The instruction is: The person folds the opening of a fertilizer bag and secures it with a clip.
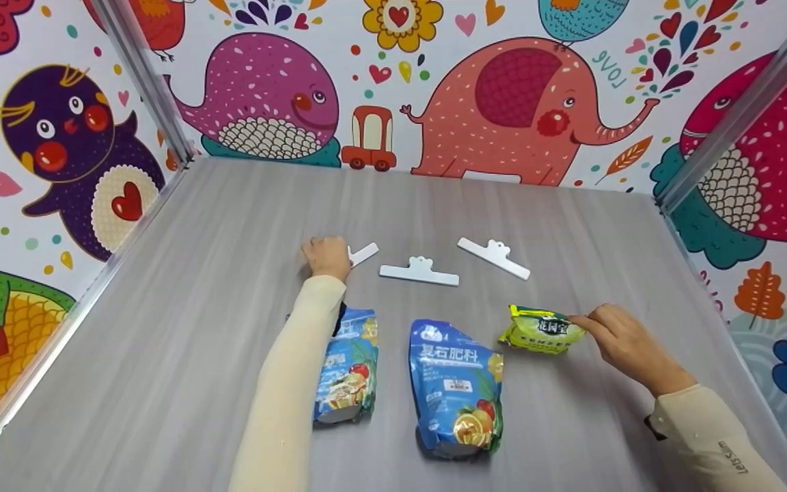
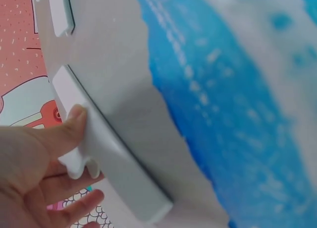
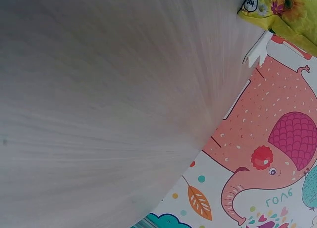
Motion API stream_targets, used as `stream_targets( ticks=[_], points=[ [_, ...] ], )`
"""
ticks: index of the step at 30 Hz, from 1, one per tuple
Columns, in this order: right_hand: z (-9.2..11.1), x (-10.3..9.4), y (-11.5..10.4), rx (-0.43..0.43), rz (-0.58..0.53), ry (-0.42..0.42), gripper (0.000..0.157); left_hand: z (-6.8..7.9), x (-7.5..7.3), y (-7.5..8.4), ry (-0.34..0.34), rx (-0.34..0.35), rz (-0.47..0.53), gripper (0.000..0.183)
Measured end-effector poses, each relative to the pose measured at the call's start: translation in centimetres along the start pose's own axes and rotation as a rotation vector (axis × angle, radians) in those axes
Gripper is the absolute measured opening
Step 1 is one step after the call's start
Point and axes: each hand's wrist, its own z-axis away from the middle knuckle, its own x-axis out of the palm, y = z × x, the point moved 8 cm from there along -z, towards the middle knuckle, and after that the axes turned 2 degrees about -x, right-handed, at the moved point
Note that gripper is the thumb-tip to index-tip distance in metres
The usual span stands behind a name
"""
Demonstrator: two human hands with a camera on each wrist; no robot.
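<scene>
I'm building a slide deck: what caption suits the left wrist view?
Left hand pinching a white clip, with a blue bag close by.

I've got the left arm [image 1: 281,393] running straight up from the bottom edge, cream sleeve ending at the wrist, left hand [image 1: 327,260] reaching farther forward than the right. Left wrist view: thumb [image 2: 68,131] pinching from above, lower fingers [image 2: 77,208] bent and spread apart. Right forearm [image 1: 711,427], same cream sleeve, I see slanting in from lower right; right hand [image 1: 619,342] points left, back of it up, pinching at the fingertips.
</scene>
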Motion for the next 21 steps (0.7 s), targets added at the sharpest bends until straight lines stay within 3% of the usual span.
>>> stream_targets(
  ticks=[12,21],
  points=[
    [-0.1,0.0,0.0,-0.008,0.036,-0.018,0.037,0.0,-0.4,0.5,-0.007,0.015,0.075,0.010],
    [0.0,0.0,0.0,-0.005,0.025,-0.011,0.036,0.4,-1.5,1.7,0.005,0.057,0.121,0.013]
  ],
)
